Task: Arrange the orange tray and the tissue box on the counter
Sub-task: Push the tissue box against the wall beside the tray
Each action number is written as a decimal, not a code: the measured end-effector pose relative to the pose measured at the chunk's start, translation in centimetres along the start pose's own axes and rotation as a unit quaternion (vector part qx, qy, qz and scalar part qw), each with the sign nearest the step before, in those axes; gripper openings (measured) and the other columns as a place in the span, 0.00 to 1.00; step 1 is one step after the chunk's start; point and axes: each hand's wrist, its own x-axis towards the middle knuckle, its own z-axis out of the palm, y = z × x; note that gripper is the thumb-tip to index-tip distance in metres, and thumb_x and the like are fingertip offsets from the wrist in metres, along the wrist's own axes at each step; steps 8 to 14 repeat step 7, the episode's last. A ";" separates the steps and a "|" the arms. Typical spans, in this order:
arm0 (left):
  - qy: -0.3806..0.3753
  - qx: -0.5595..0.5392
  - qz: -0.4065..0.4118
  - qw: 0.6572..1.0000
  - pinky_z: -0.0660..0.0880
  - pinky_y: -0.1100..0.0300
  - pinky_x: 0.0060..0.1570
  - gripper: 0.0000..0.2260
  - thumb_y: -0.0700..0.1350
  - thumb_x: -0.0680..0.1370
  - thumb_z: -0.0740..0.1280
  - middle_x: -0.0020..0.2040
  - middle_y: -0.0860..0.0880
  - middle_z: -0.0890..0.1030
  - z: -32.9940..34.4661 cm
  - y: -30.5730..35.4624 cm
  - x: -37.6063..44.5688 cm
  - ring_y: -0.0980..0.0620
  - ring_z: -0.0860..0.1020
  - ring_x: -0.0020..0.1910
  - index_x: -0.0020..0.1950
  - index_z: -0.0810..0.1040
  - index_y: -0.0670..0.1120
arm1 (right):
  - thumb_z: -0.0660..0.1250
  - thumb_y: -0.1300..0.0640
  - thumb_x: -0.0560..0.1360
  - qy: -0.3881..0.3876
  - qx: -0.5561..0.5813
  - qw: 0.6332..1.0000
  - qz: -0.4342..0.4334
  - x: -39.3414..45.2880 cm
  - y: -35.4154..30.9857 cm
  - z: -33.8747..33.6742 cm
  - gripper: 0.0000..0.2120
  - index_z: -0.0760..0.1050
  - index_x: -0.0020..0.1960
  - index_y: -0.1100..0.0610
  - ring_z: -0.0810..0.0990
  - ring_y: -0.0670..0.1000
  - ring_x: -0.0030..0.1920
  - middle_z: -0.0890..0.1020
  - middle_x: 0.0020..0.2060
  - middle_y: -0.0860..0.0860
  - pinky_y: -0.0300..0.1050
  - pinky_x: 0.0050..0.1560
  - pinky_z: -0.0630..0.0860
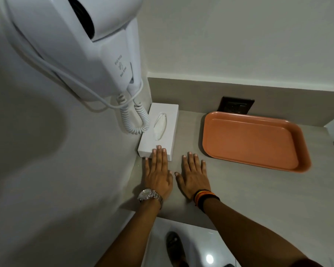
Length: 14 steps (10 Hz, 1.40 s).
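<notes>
A white tissue box (159, 128) lies flat on the grey counter (229, 189), tucked against the left wall, with a tissue showing in its oval slot. An empty orange tray (253, 141) rests on the counter to the right, near the back wall. My left hand (158, 172), with a watch on its wrist, lies flat with its fingers spread; the fingertips rest on the near end of the tissue box. Flat on the bare counter between box and tray is my right hand (193, 174), fingers apart, holding nothing.
A white wall-mounted hair dryer (81, 47) hangs over the left side, its coiled cord (137, 120) dangling beside the tissue box. A dark wall socket (235, 106) sits behind the tray. The counter's front edge runs under my forearms; floor and a shoe (175, 247) show below.
</notes>
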 end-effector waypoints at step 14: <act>-0.011 -0.002 -0.007 1.000 0.37 0.42 0.78 0.34 0.56 0.80 0.48 0.83 0.45 0.39 -3.2 0.7 1.8 0.45 0.37 0.81 0.81 0.38 0.45 | 0.50 0.41 0.79 0.003 0.047 0.999 -0.009 -1.2 0.6 -1.8 0.35 0.43 0.80 0.55 0.40 0.55 0.79 0.43 0.80 0.55 0.59 0.77 0.40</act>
